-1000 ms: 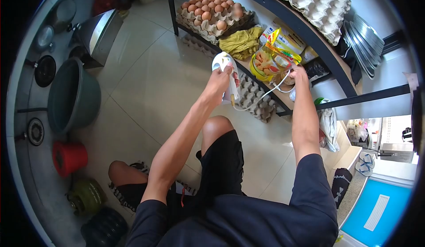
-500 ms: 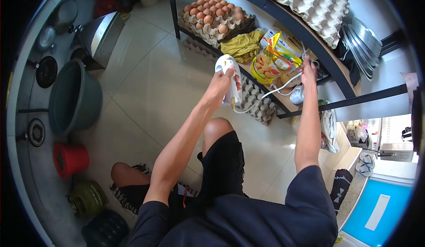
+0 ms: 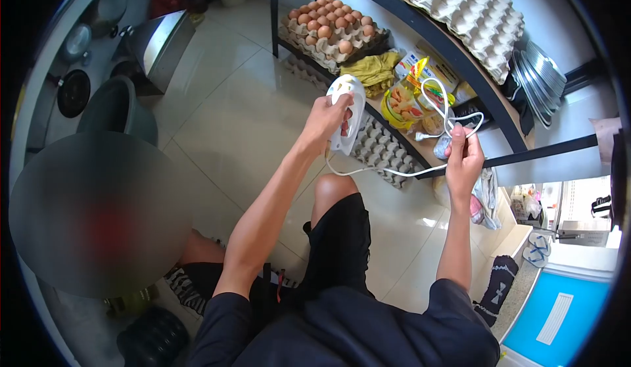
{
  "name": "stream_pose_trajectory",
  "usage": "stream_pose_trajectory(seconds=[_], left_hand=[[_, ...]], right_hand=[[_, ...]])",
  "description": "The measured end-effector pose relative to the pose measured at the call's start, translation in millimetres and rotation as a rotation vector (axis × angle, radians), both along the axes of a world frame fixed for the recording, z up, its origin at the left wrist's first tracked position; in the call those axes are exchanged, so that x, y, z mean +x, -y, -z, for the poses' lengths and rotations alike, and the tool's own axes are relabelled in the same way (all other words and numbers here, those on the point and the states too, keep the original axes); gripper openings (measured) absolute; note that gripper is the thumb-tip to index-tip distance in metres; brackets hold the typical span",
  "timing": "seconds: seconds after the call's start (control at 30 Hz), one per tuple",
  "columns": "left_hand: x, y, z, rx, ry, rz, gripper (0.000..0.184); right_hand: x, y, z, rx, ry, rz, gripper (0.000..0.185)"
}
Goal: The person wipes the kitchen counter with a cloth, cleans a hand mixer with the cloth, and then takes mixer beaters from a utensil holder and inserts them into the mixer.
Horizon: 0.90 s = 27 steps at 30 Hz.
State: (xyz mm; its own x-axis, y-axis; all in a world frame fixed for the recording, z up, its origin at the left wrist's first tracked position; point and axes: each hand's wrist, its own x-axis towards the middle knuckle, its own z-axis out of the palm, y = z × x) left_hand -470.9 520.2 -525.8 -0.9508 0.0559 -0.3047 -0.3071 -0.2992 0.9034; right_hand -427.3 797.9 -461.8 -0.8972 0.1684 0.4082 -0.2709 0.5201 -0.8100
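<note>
My left hand (image 3: 330,118) is wrapped round the handle of a white hand-held appliance (image 3: 353,118), which looks like a hand mixer, above the tiled floor. From its lower end a white cord (image 3: 374,170) runs across to my right hand (image 3: 463,153). The fingers of that hand pinch the looped cord, with loops standing up above them. A white plug (image 3: 427,136) hangs from the cord in front of the lower shelf. Just behind the loops is a yellow food packet (image 3: 402,106) on that shelf.
Brown eggs (image 3: 324,30) sit in stacked trays beside a yellow cloth (image 3: 373,72) on the lower shelf. Empty egg trays (image 3: 470,19) and metal plates (image 3: 539,81) are higher up. At left stand a green tub (image 3: 112,107) and a steel box (image 3: 158,45). A blurred round patch covers the lower left.
My right hand has drawn back from the shelf towards me with the cord, whose loops and plug now show clearly. My left hand still holds the appliance, slightly turned.
</note>
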Motion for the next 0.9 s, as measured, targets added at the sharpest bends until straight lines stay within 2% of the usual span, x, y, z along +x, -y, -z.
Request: stream_pose_trajectory(seconds=[0.07,0.2,0.3,0.47,0.57,0.67,0.7,0.9], left_hand=[[8,14,-7,-0.103,-0.053,-0.018,0.034],[26,49,-32,-0.093,-0.133,-0.085,0.032],[41,73,-67,-0.092,-0.106,-0.149,0.03],[72,118,-138,-0.118,-0.095,-0.239,0.027],[99,140,-208,-0.097,-0.1,-0.313,0.026],[134,163,-281,-0.077,-0.108,-0.398,0.025],[145,169,-308,-0.073,-0.114,-0.423,0.025],[222,190,-465,-0.04,-0.134,-0.601,0.023]], right_hand=[[10,31,-21,-0.042,-0.012,-0.047,0.027],[16,76,-53,-0.151,-0.005,-0.187,0.027],[15,109,-86,-0.213,0.033,-0.277,0.026],[19,154,-156,-0.141,0.16,-0.494,0.027],[28,180,-220,-0.001,0.127,-0.665,0.026],[41,206,-290,-0.087,0.3,-0.831,0.022],[44,215,-320,-0.025,0.354,-0.887,0.021],[68,267,-470,0.075,0.351,-1.103,0.021]])
